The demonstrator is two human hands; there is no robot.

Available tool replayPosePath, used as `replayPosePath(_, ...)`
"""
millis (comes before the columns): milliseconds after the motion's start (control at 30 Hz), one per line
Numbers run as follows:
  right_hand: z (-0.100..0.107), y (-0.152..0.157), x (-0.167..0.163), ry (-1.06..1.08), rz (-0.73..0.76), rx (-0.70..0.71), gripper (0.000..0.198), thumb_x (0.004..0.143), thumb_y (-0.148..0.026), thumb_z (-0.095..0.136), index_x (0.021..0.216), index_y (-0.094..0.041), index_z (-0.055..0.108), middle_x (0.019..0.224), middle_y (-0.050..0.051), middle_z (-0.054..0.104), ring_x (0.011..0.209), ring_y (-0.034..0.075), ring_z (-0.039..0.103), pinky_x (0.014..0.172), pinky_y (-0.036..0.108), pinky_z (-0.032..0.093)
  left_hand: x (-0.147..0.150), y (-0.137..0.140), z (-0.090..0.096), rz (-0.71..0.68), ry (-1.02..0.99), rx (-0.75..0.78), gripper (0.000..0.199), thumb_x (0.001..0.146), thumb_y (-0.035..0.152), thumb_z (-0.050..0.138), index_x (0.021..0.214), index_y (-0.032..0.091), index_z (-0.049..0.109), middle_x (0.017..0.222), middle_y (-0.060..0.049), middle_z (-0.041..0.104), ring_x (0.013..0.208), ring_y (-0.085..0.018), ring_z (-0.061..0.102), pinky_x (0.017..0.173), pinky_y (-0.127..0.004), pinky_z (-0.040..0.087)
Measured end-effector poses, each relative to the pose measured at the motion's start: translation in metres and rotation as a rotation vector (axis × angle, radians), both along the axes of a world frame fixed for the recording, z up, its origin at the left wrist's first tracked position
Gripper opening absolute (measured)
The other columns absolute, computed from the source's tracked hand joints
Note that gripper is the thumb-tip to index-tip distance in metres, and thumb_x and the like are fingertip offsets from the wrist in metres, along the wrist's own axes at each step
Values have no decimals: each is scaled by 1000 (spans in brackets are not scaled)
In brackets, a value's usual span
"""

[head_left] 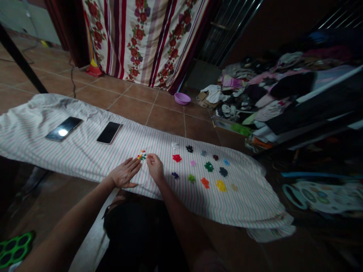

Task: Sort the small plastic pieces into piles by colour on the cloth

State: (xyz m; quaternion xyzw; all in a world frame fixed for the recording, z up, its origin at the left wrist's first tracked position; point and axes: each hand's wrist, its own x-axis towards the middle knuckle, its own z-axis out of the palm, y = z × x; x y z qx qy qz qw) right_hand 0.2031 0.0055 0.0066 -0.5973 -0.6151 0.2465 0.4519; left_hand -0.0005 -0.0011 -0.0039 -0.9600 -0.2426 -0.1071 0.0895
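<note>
My left hand (125,173) lies flat with its fingers stretched out on the striped cloth, fingertips beside a small cluster of mixed red, yellow and green pieces (142,155). On the other side of that cluster, my right hand (155,166) has its thumb and forefinger pinched together; whatever is between them is too small to make out. Right of my hands, little piles of small pieces are sorted by colour, among them a red pile (177,158), a dark green pile (209,166), an orange pile (205,183) and a yellow pile (221,185).
Two phones lie on the cloth to the left, a shiny one (64,129) and a dark one (109,133). Beyond the cloth-covered surface (159,141), a purple basin (182,98) stands on the tiled floor. A heap of clothes (266,83) fills the right side.
</note>
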Motion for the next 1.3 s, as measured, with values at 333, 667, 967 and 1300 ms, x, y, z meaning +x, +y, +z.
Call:
replayPosePath(333, 11, -38, 60, -27, -97, 26, 14, 81, -26, 57, 88, -22, 69, 85, 3, 67, 75, 16, 64, 73, 30, 54, -1, -1, 5, -13, -5, 34, 76, 91, 61, 45, 136, 0, 48, 140, -30, 47, 132, -41, 44, 109, -52, 33)
replayPosePath(667, 20, -73, 122, -49, -248, 35, 24, 81, -31, 52, 92, -21, 72, 92, 7, 71, 85, 20, 65, 79, 34, 53, -2, 0, 0, -24, -66, 20, 74, 89, 59, 50, 136, 1, 49, 140, -29, 48, 132, -40, 44, 108, -52, 35)
replayPosePath(967, 10, -104, 183, -39, -526, 30, 31, 79, -38, 52, 98, -17, 66, 90, 10, 71, 77, 20, 65, 69, 33, 54, -3, 4, -5, -67, -141, 31, 76, 91, 62, 45, 138, 3, 48, 136, -27, 53, 128, -38, 49, 105, -53, 39)
replayPosePath(1300, 4, -112, 232, -113, -677, 4, 40, 76, -46, 47, 96, -16, 64, 87, 8, 70, 75, 20, 63, 73, 33, 51, -3, 3, -4, -61, -97, 97, 77, 91, 64, 42, 135, 1, 50, 135, -27, 54, 126, -39, 50, 103, -53, 41)
